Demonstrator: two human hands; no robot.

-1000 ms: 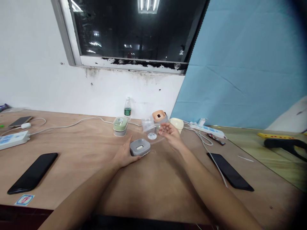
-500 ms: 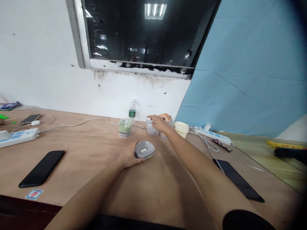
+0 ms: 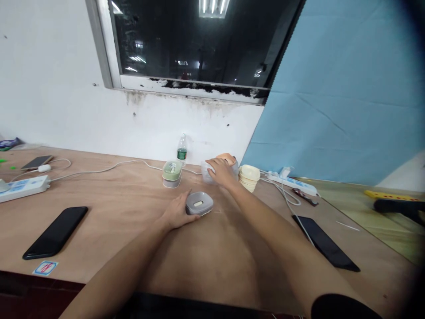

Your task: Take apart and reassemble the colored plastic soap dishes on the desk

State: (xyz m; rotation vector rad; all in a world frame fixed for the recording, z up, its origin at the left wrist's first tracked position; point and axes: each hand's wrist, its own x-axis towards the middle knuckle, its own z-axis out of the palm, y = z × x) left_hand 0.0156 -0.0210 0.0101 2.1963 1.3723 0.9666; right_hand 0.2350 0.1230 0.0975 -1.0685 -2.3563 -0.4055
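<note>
My left hand (image 3: pixel 175 212) rests on the wooden table (image 3: pixel 116 208) with its fingers curled against the left side of a small grey lidded box (image 3: pixel 199 203). My right hand (image 3: pixel 222 171) reaches farther back and lies palm down over a clear plastic container (image 3: pixel 206 173), fingers closed on its top. Right behind that hand stands an orange-lidded box (image 3: pixel 227 157), partly hidden. A green-lidded box (image 3: pixel 172 173) sits to the left and a cream-coloured box (image 3: pixel 249 176) to the right.
A water bottle (image 3: pixel 181 149) stands by the wall. Black phones lie at the left (image 3: pixel 56 231) and at the right (image 3: pixel 325 243). White power strips (image 3: pixel 23 188) (image 3: pixel 294 182) with cables run along the table. A blue sheet hangs at the right.
My right hand has moved back from above the table to the clear container and settled down over it. My left hand has stayed on the grey box.
</note>
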